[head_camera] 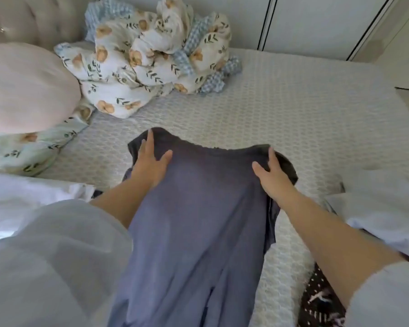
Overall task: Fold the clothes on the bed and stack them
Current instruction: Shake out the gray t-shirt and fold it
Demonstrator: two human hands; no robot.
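item in hand: blue-grey garment (194, 220), laid lengthwise on the bed (305, 119), its far edge toward the middle of the mattress and its near end running out of view at the bottom. left hand (149, 159) rests flat on the far left corner, fingers straight; right hand (273, 172) lies on the far right corner, fingers extended along the edge, thumb spread (whether it pinches the cloth underneath cannot be told). hands well apart, one per corner.

progress, as judged: early. the garment appears spread or smoothed, no cross fold visible yet. awaiting attention: white cloth (21, 204) at the left, white cloth (383, 208) at the right, dark patterned garment (321, 300) at the lower right. no finished stack is plainly visible.

also present: crumpled floral bedding (151, 57) and a round pink cushion (26, 88) near the headboard.
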